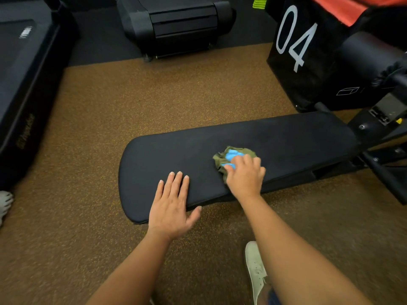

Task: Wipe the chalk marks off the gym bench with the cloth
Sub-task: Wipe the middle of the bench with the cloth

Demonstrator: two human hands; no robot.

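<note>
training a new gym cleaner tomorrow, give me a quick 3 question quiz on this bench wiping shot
1. True or false: the left hand holds the cloth.
2. The black box shows which number? A 04, B 40, C 14.
3. Fill in: the left hand rests flat on the ____.
Key: 1 false, the right hand grips it; 2 A; 3 bench.

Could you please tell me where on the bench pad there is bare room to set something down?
The bench pad is bare from the cloth to the frame, and at the rounded end past the left hand. The near edge is crowded: the left hand lies flat there and the right hand holds the cloth.
</note>
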